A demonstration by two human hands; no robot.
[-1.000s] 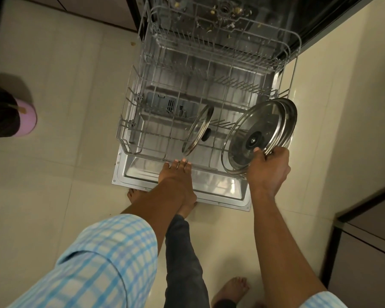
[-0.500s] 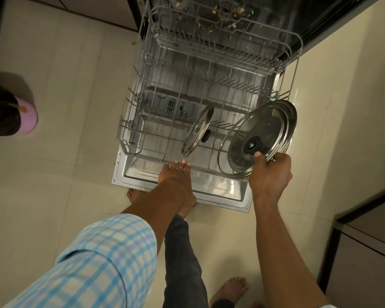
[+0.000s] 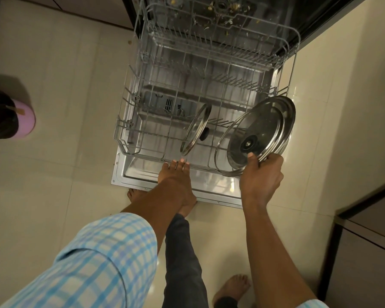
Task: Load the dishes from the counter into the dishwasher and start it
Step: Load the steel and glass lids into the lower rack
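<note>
The dishwasher's lower wire rack (image 3: 129, 132) is pulled out over the open steel door (image 3: 142, 176). One glass lid (image 3: 195, 130) with a black knob stands on edge near the rack's front. My right hand (image 3: 261, 176) grips a stack of a large glass lid (image 3: 256, 130) and a steel plate (image 3: 290, 114) behind it, held tilted over the rack's front right corner. The straight fingers of my left hand (image 3: 176, 174) rest on the rack's front rim.
The upper rack (image 3: 220, 41) sits above, and food scraps lie inside the tub. A pink bin (image 3: 25, 121) with a dark bag stands on the floor at left. A dark cabinet (image 3: 369, 241) is at right. My bare feet stand by the door's edge.
My right hand has brought the lids lower and slightly left, tilting them flatter over the rack's corner. My left hand has stayed on the rim.
</note>
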